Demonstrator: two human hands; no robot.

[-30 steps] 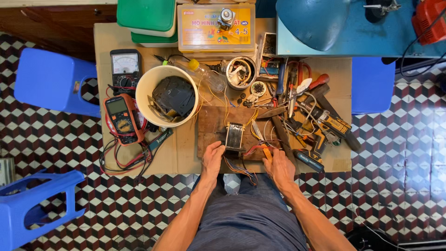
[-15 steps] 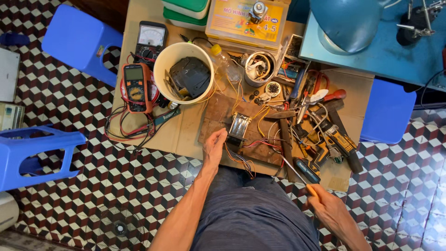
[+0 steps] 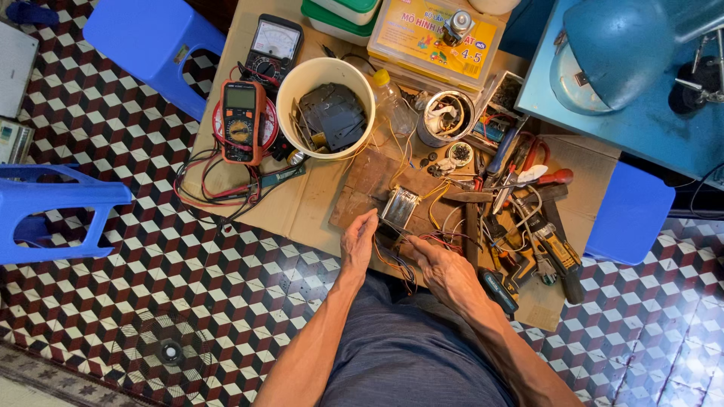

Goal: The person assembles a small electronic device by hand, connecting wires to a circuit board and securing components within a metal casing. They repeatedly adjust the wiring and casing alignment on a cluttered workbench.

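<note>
Wiring work is the step in hand, by the look of it: both hands sit at the near edge of the desk (image 3: pixel 302 207), on the wooden board (image 3: pixel 369 185) where a small metal transformer (image 3: pixel 400 206) stands, its red, yellow and dark leads (image 3: pixel 396 260) trailing off the edge towards the lap. The left hand (image 3: pixel 357 240) lies flat with fingers loosely extended just beside the transformer, holding nothing I can see; the right hand (image 3: pixel 445 267) is half-curled over the leads, though whether it pinches one cannot be told. Sorting single leads from that tangle calls for fine fingertip work.
</note>
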